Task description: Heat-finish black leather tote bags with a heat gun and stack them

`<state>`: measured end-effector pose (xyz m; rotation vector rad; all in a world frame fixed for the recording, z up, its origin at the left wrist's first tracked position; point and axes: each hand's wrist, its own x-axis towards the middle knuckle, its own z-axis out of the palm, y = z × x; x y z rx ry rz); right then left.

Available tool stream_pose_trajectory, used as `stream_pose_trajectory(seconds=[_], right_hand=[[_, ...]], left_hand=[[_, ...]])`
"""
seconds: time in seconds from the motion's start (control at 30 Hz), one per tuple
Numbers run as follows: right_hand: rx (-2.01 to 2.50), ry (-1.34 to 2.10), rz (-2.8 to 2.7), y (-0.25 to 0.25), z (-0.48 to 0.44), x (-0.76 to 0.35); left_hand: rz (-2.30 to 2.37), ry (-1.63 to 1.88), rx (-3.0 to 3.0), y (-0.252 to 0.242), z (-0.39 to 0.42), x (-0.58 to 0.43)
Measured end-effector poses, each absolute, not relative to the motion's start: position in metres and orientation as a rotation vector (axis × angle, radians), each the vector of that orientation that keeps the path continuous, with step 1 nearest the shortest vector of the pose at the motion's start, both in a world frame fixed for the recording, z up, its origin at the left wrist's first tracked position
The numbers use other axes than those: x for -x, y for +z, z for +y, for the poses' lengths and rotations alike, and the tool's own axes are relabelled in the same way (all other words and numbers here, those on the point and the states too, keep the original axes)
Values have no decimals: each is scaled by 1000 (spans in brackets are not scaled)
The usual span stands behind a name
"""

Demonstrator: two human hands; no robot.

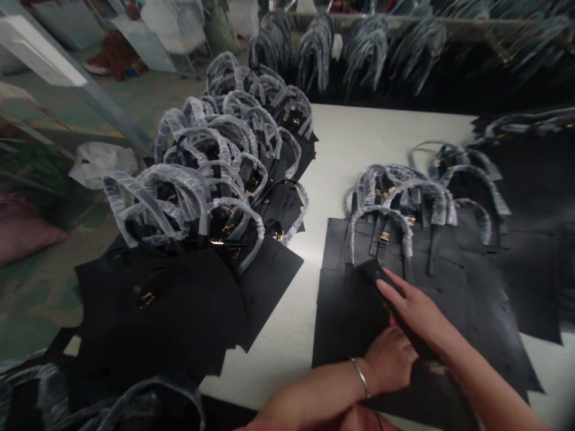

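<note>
At the right of the table, my right hand [415, 305] is closed on the upper edge of a black bag panel [366, 281], its thumb and fingers pressed along the folded edge. My left hand [393, 356], with a silver bangle at the wrist, is curled against the same panel just below; its fingertips are partly hidden. Under both hands lies a stack of flat black bag panels [341, 323]. Handles [381, 212] wrapped in clear plastic stand up from this stack, with gold buckles [383, 239] at their straps.
A large heap of black bag panels [171, 311] with plastic-wrapped handles [179, 197] covers the left of the white table [287, 311]. More black panels [534, 191] lie at the right. Behind hangs a row of wrapped handles [366, 51]. A metal post [112, 117] stands at the left.
</note>
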<state>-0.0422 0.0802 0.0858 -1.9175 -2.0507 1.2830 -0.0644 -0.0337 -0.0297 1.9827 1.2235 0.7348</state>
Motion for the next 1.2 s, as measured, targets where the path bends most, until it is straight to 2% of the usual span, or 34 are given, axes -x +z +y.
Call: stream_pose_trajectory(seconds=[0.07,0.23,0.33,0.43,0.6,0.8,0.97,1.2], right_hand=[[1933,1322,-2071,87,69,18],[1909,1668,-2003,83,37,11],[1860,1708,-2020,76,34,26],[1873,1680,-1941,68,45,39],[1976,1435,-1824,70,63,33],[1864,1688,-2025,74,44,25],[1827,1626,-2025,70,52,41],[1860,1578,-2017,73,30,5]], left_hand=[[1278,806,-1962,-24,-42,89],[1786,844,-1710,-14,-50,158],[1806,875,-1646,-16,-46,172],[1817,916,-1620,-21,-44,169],[1847,961,-1571,-22,-45,165],[1885,975,-1503,-23,-44,167],[1903,940,-1510,-26,-45,165],[1999,871,-1431,-17,-27,171]])
